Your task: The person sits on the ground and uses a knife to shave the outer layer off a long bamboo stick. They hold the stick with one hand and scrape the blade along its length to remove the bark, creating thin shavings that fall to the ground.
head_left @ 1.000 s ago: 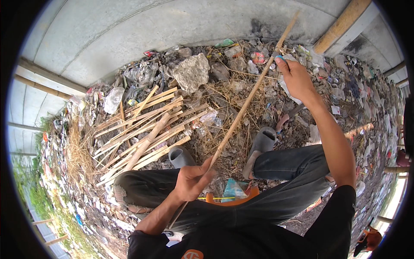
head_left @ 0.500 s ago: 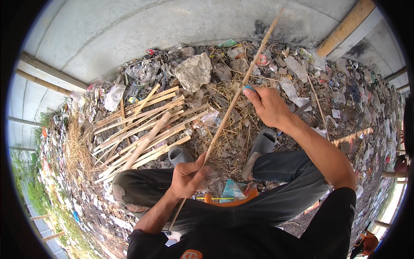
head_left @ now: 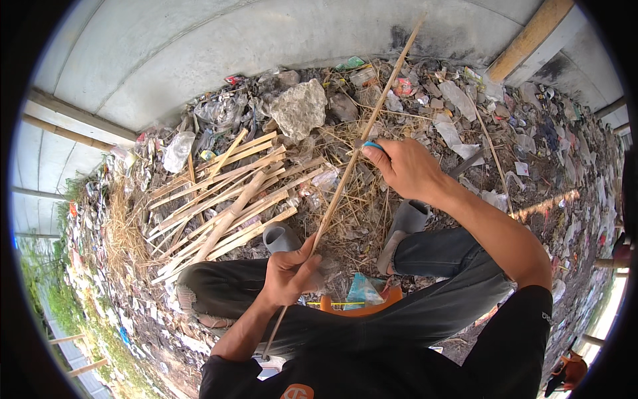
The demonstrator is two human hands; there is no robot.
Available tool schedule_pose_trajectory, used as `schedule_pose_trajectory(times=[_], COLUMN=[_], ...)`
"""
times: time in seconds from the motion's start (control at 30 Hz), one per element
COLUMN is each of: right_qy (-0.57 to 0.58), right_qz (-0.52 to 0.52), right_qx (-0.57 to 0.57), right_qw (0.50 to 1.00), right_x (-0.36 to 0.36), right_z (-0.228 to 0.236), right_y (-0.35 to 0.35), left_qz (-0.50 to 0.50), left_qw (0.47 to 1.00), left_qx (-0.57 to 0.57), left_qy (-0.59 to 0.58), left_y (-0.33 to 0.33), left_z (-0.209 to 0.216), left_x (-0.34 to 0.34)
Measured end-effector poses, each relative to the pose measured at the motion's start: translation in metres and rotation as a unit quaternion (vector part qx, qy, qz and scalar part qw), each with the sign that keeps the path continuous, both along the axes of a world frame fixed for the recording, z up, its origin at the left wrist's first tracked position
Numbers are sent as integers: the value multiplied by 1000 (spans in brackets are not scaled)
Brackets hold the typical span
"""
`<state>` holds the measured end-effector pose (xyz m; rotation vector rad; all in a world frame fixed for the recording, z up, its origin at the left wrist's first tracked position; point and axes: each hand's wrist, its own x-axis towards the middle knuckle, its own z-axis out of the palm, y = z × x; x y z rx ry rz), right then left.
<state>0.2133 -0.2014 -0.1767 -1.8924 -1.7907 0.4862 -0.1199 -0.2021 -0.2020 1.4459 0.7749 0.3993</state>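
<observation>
A long, thin bamboo strip point(head_left: 345, 174) slants from below my left hand up toward the wall. My left hand point(head_left: 290, 274) is wrapped round its lower part, above my lap. Farther up, my right hand point(head_left: 403, 166) is closed on what looks like a knife; a blue part point(head_left: 372, 145) shows at the thumb and a small grey edge meets the strip. Most of this tool is hidden in the fist. Past the wrist a dark flat bar point(head_left: 467, 161) shows; whether it belongs to the tool, I cannot tell.
Split bamboo pieces point(head_left: 222, 213) lie piled to the left of my feet. Beyond them sits a large rock point(head_left: 298, 110) by the concrete wall point(head_left: 266, 33). Litter and straw cover the ground. Between my legs are an orange object point(head_left: 372, 307) and a blue plastic packet point(head_left: 363, 290).
My right hand has moved left and slightly down along the bamboo strip. The strip's upper end has shifted a little left. My left hand keeps its hold in nearly the same place.
</observation>
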Motion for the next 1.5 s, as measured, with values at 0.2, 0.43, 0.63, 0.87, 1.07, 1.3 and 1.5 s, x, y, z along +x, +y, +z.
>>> schedule_pose_trajectory(times=[0.2,0.43,0.63,0.87,1.07,1.3,1.5], right_qy=[42,53,-20,14,49,19,6], right_qz=[-124,22,-64,-59,-41,-92,66], right_qx=[-10,-33,-30,14,10,-28,-69], right_qw=[991,998,997,998,998,995,995], right_x=[43,-35,4,-4,-21,24,-58], right_z=[20,9,25,14,5,15,-2], right_y=[25,-13,9,11,-5,21,-26], left_qz=[-9,3,11,25,0,-3,24], left_qw=[1000,1000,1000,998,995,992,990], left_qx=[1,17,-1,63,89,122,137], left_qy=[-15,4,-6,6,38,41,10], left_y=[2,5,2,2,8,4,11], left_z=[0,-1,5,-4,-4,-4,-7], left_x=[1,0,3,2,3,3,14])
